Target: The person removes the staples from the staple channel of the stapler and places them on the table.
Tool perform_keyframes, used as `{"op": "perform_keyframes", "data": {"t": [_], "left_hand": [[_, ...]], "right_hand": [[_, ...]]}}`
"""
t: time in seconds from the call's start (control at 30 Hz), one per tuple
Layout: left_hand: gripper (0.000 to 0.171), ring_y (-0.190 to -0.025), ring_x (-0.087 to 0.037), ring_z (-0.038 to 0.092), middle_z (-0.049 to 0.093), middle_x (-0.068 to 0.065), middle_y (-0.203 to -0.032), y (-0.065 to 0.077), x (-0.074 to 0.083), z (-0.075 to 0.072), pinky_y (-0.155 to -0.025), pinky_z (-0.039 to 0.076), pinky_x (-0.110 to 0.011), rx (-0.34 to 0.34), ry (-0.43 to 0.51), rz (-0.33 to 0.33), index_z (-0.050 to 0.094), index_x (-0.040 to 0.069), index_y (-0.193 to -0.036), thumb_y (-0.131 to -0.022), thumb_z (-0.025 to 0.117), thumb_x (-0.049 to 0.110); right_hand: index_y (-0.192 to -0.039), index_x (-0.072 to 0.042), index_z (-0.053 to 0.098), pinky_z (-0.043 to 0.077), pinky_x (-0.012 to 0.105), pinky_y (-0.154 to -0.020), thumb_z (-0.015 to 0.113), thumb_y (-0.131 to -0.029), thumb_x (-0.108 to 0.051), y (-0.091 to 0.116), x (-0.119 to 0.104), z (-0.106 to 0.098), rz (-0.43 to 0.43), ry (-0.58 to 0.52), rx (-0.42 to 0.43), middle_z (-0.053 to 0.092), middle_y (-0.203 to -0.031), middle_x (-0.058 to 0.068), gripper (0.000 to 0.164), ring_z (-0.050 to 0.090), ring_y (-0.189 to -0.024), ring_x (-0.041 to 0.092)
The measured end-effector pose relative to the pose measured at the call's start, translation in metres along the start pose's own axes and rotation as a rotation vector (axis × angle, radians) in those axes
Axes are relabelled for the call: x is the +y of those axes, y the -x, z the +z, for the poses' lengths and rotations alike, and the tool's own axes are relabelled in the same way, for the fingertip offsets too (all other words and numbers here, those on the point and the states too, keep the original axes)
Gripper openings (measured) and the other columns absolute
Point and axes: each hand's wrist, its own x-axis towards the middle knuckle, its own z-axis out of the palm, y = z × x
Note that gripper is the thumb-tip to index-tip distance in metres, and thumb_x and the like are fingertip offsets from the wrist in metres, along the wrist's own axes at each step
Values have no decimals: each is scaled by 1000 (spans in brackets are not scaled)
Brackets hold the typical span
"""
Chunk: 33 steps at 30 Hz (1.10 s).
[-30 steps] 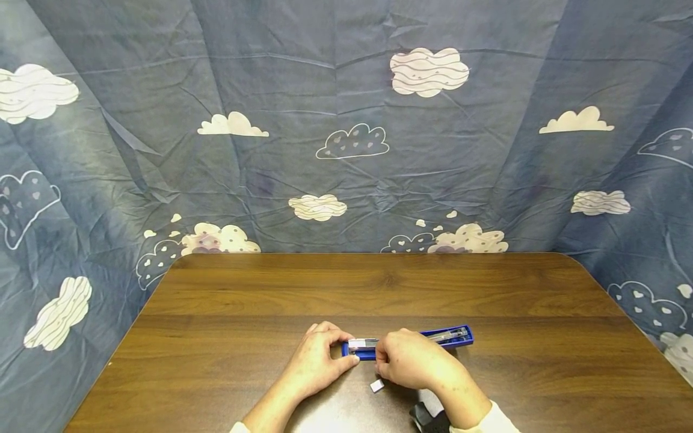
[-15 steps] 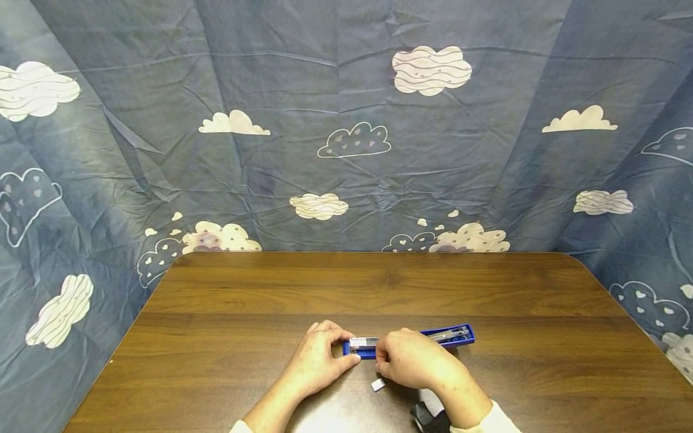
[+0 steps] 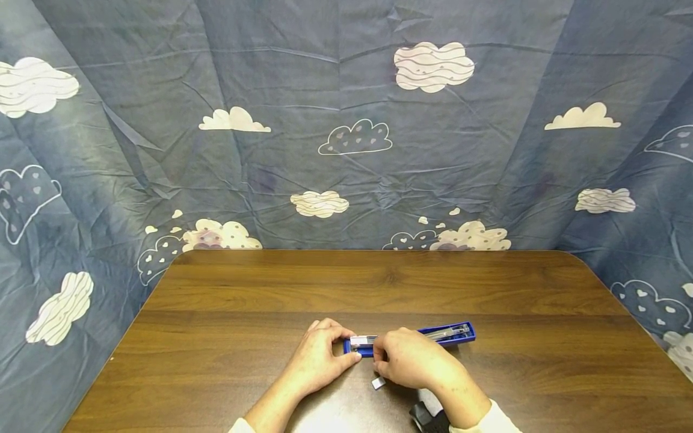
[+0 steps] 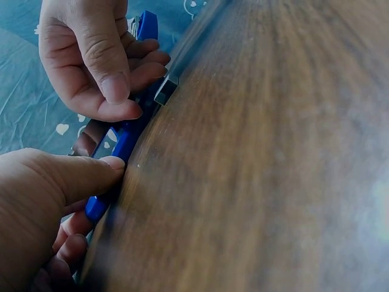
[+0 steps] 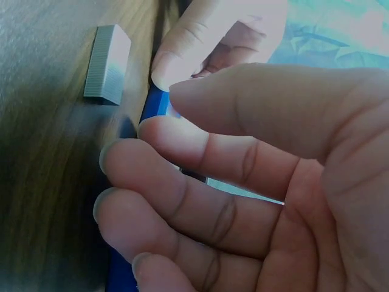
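Observation:
A blue stapler (image 3: pixel 447 337) lies on the wooden table with its cover swung back to the right and a metal rod showing inside. The silver staple channel (image 3: pixel 361 341) points left. My left hand (image 3: pixel 316 361) grips the stapler's left end between thumb and fingers. Over the stapler's middle is my right hand (image 3: pixel 414 359), its fingers loosely bent; in the right wrist view a gap shows between thumb (image 5: pixel 243 97) and forefinger (image 5: pixel 182 141), with nothing seen held there. A short strip of staples (image 5: pixel 108 66) lies on the table just in front of the stapler.
The brown wooden table (image 3: pixel 216 300) reaches back to a blue curtain (image 3: pixel 271 162) printed with clouds. A black device (image 3: pixel 428 417) sits by my right wrist at the lower edge of the head view.
The right fingers have shifted very slightly left along the stapler. The left hand keeps its grip, and the head view has tilted a little.

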Motion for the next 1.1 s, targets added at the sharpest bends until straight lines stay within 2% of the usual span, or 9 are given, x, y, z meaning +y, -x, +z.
{"op": "perform_keyframes", "data": {"t": [0.3,1.1], "left_hand": [[28,-98,-13,60,72,6,-105,-1,0,0,-86,48,-31,8,-10,16,81,17,-105,-82,90,29],[27,-98,-12,58,71,5,-106,0,2,-2,-84,47,-30,-7,-4,3,80,17,-105,-83,90,29]], "right_hand": [[-68,-23,62,37,27,-55,80,-86,-17,0,0,0,-8,-1,11,53,-62,-13,25,45,-57,5],[-71,-22,63,37,28,-53,80,-88,-19,-1,-3,3,0,6,4,54,-63,-12,25,46,-57,6]]}}
